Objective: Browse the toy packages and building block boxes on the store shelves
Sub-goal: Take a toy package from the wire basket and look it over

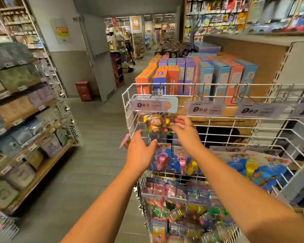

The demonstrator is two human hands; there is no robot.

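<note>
At frame centre, a monkey toy pack (154, 124) hangs on the wire rack (218, 130), touched by the relaxed left hand (141, 151) and right hand (183, 129); nothing is gripped. Block boxes (200, 74) are lined behind.

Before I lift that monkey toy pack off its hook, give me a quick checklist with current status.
1. Monkey toy pack still hanging on the wire rack: ok.
2. Left hand at the pack's lower edge, fingers relaxed, no grip yet: not ok.
3. Right hand at the pack's right side, fingers loosely curled, whether it is pinching: cannot tell.
4. Price tag in front of the hook, may snag on lift: cannot tell.
5. Bubble toy cards hang below the hands, clear of the lift path: ok.
</note>
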